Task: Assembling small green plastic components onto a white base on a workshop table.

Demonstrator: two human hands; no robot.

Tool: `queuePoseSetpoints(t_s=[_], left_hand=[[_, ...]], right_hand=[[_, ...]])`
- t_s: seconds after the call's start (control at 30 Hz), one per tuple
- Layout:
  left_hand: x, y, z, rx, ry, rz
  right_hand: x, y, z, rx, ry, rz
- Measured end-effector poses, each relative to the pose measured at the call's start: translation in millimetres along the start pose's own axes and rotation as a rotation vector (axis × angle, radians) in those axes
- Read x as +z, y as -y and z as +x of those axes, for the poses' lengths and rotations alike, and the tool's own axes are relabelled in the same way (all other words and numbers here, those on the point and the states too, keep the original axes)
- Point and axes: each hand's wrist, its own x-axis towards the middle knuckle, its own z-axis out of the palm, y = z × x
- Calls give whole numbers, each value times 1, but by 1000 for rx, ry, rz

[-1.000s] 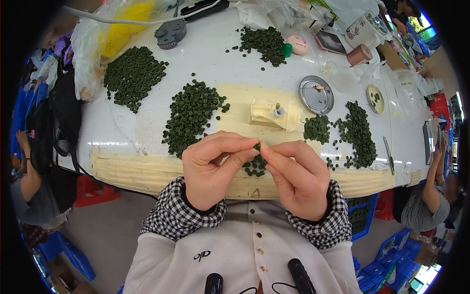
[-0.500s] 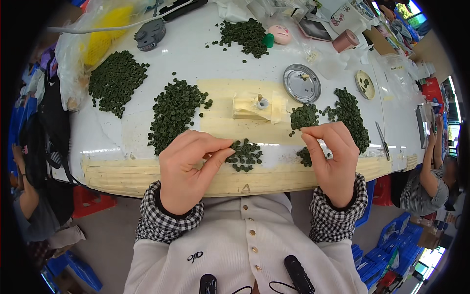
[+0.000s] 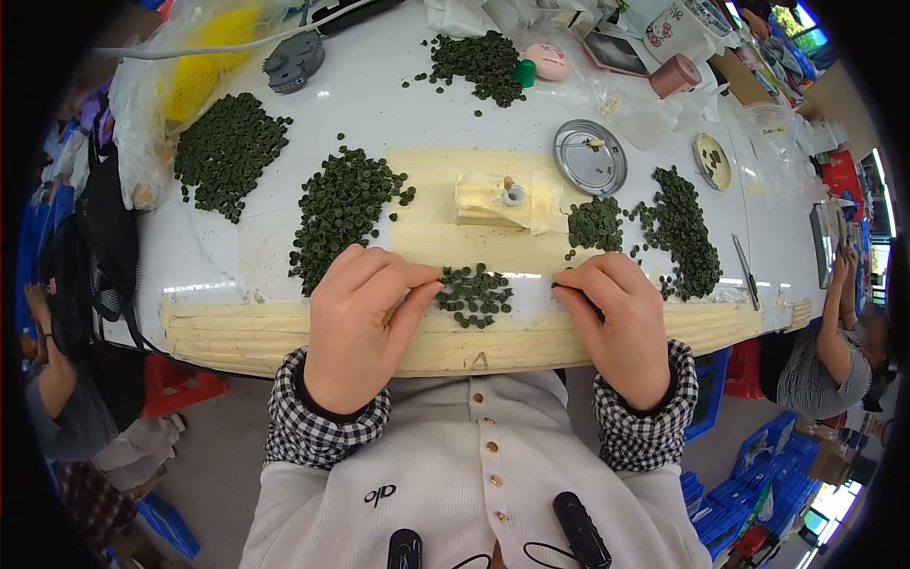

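Note:
A small heap of dark green round cap-like pieces (image 3: 474, 296) lies near the table's front edge, between my hands. My left hand (image 3: 355, 322) is closed in a pinch at the heap's left side; what its fingertips hold, if anything, is hidden. To the right of the heap, my right hand (image 3: 621, 318) pinches a tiny dark green piece, just showing at its fingertips, low over the table. Beyond the heap stands a block wrapped in cream tape (image 3: 493, 213), with a small metal ring (image 3: 514, 195) on top. Just right of the block is another small green heap (image 3: 595, 224).
Larger green heaps lie at left (image 3: 346, 204), far left (image 3: 229, 152), back (image 3: 479, 62) and right (image 3: 678, 228). A round metal lid (image 3: 590, 156), a shallow cream dish (image 3: 711, 161) and a thin knife-like tool (image 3: 745, 270) are to the right. Cream padding (image 3: 246, 332) lines the front edge.
My right hand has moved left from beside the right-hand small heap, toward the middle, and a dark piece shows at its fingertips. My left hand has shifted slightly left, still pinched.

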Motion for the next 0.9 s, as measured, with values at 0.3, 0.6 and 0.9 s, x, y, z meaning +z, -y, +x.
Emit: queuePoseSetpoints(t_s=[0.3,0.6,0.9], left_hand=[[-24,11,3,-74,-191,225],[0,11,15,1,-165,484],[6,12,16,20,-170,461]], right_hand=[[-2,4,4,-65,38,-34],[6,3,-1,-184,-22,-92],[10,1,-3,-230,-67,-28]])
